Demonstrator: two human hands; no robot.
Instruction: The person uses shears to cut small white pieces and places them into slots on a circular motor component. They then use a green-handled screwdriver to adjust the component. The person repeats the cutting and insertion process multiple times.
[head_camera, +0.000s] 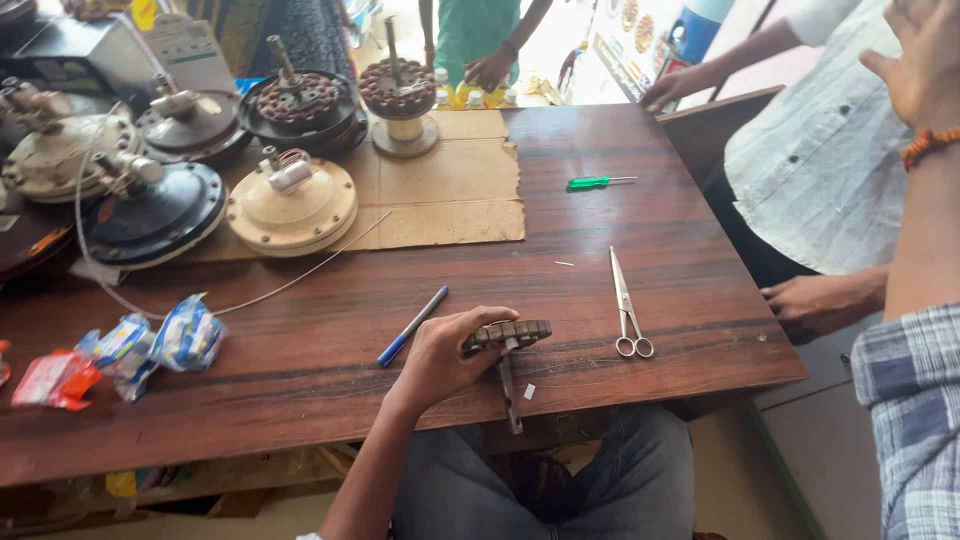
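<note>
While resting on wooden table (300, 370), left hand (445, 355) grips motor rotor (507, 334), fingers curled round toothed core, shaft pointing toward table's near edge. Right hand out of view. Blue pen (412, 326) just left of rotor; scissors (627, 305) right; green screwdriver (598, 182) beyond.

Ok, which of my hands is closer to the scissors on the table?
Left. Your left hand sits on the table just left of the scissors, gripping a toothed metal core. Your right hand is raised in the air, far to their right.
</note>
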